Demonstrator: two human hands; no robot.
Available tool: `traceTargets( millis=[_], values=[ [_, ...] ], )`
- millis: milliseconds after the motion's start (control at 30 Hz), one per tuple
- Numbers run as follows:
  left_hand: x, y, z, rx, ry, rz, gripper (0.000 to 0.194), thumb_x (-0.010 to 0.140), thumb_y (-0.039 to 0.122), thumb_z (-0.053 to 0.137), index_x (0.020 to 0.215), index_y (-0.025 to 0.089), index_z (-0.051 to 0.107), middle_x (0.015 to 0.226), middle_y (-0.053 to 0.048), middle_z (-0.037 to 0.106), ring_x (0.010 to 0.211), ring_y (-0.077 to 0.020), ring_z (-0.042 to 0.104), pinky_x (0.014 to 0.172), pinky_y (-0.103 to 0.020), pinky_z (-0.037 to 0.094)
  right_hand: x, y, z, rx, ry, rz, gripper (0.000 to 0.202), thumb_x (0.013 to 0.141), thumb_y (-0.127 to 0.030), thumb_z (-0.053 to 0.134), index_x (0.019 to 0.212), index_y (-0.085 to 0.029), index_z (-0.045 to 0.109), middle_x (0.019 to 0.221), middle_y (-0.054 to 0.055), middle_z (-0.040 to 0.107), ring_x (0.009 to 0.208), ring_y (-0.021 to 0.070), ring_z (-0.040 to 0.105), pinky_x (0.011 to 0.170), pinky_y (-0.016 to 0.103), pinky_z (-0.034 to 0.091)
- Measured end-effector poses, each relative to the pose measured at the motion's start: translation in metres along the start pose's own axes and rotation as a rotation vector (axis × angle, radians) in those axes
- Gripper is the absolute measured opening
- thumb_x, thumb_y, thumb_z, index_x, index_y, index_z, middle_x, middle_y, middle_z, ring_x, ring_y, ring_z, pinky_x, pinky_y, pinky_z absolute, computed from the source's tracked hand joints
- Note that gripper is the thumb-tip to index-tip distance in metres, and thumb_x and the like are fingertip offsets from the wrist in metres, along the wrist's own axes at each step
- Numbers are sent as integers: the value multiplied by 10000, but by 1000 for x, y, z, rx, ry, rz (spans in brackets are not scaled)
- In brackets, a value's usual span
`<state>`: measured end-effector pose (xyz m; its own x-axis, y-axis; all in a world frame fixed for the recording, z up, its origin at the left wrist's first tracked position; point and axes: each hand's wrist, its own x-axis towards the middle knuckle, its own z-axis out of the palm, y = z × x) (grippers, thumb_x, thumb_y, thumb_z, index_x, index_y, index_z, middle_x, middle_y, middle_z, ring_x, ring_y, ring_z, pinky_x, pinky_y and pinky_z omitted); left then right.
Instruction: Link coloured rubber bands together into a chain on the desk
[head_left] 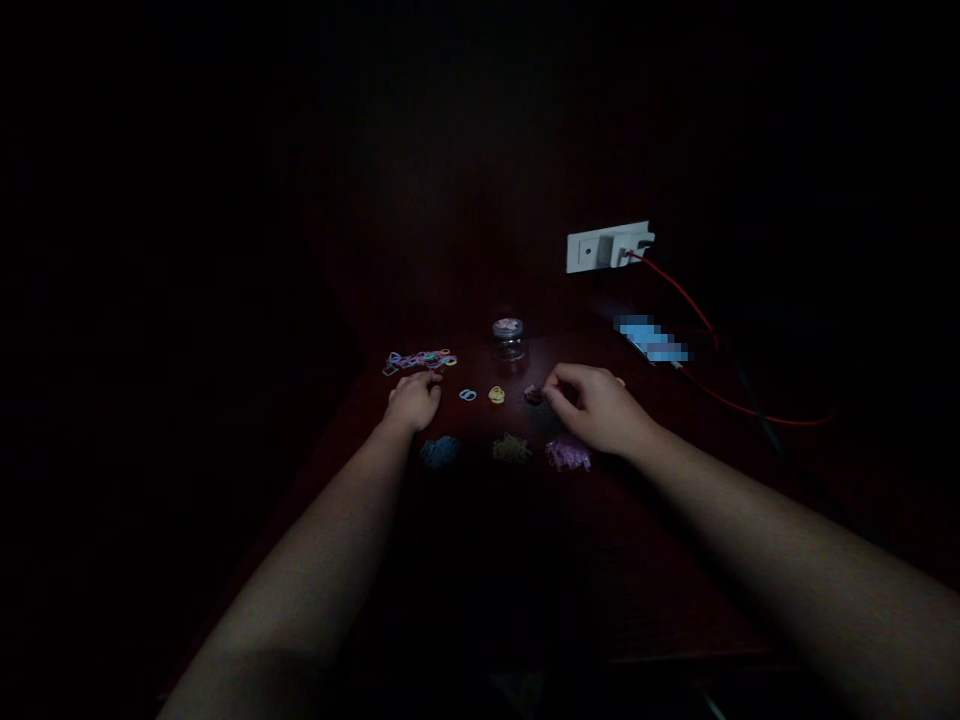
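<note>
"Both hands, where are they?"

"Over the dark reddish table point(637, 580). Left hand point(415, 402) lies low, back upward, its fingers just beside a tangle of multicoloured bands point(421, 361). Whether it touches or grasps any of them, I cannot tell."

"And the other?"

"Right hand point(596, 408) has its thumb and forefinger drawn close together at the edge of a small dark pink bunch point(532, 394). It is too dim to tell whether a band is pinched between the tips."

"What lies between the hands?"

"That pink bunch ends a row of 3. A yellow bunch point(496, 396) sits in the middle, and 2 pale blue loops point(468, 395) lie nearest the left hand."

"Any more bands?"

"Yes, 3 larger heaps closer to the person: a blue heap point(440, 452), an olive-yellow heap point(511, 448) and a purple heap point(568, 453), the last just below the right hand."

"And beyond?"

"1 clear jar point(508, 341) stands upright with its lid on. To its right lies a phone point(651, 339), its screen blurred. Above, a white wall socket point(589, 252) holds a plug point(628, 248) with a red cable point(679, 285)."
</note>
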<state>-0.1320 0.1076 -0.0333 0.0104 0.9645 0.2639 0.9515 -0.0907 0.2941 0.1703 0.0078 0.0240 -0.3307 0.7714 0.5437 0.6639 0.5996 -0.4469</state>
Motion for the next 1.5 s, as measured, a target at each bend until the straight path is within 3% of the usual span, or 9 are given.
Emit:
traceTargets(
  millis=[233,367,567,700,833,1067,1300,1500],
  values=[
    [26,1,9,51,-46,-60,413,856,401,446,1246,379,581,1429,-16,471,1295,-356,390,1036,-569,321,-4,26,-5,-29,185,94,174,869,-281,477,749,-190,564,702,34,607,620,160,538,591,272,375],
    [29,0,10,74,-48,-84,466,867,428,413,1303,336,550,1444,-48,451,1301,-361,383,1043,-550,324,-6,28,-12,-16,258,111,170,873,-289,477,758,-195,559,718,40,611,611,163,538,572,276,384],
    [26,-3,2,68,-11,-98,475,854,399,433,1275,243,590,1382,-87,523,1263,-351,442,1019,-499,379,-9,27,-14,-12,236,102,158,873,-292,491,768,-202,567,735,46,618,646,176,559,577,282,399],
    [24,-9,-6,2,35,-120,379,811,371,501,1108,234,691,1153,-94,675,1075,-281,596,935,-383,450,-10,29,-15,-12,232,103,163,875,-296,488,772,-201,570,738,47,621,651,178,566,572,283,405],
    [17,-13,-11,-97,83,-159,302,774,363,544,962,214,727,944,-84,729,864,-231,656,810,-307,476,-11,29,-16,-22,238,104,159,871,-293,494,770,-199,572,737,49,625,649,175,567,564,279,408],
    [9,-20,-8,-305,204,-149,176,699,307,613,798,180,682,776,-31,695,701,-163,628,692,-258,473,-11,29,-16,7,241,42,153,855,-286,525,756,-186,587,708,35,619,618,157,561,529,257,403],
    [18,-32,5,-578,182,-143,174,656,246,662,784,155,588,712,-16,628,647,-135,594,647,-248,477,-12,26,-14,44,202,25,136,846,-260,531,755,-178,589,714,35,625,645,165,578,567,269,413],
    [13,-33,4,-706,151,-109,222,665,259,658,854,151,615,707,-3,601,628,-120,544,632,-242,456,-14,25,-13,58,187,-11,127,848,-250,535,755,-179,585,708,32,612,629,161,562,575,275,398]
  ],
)
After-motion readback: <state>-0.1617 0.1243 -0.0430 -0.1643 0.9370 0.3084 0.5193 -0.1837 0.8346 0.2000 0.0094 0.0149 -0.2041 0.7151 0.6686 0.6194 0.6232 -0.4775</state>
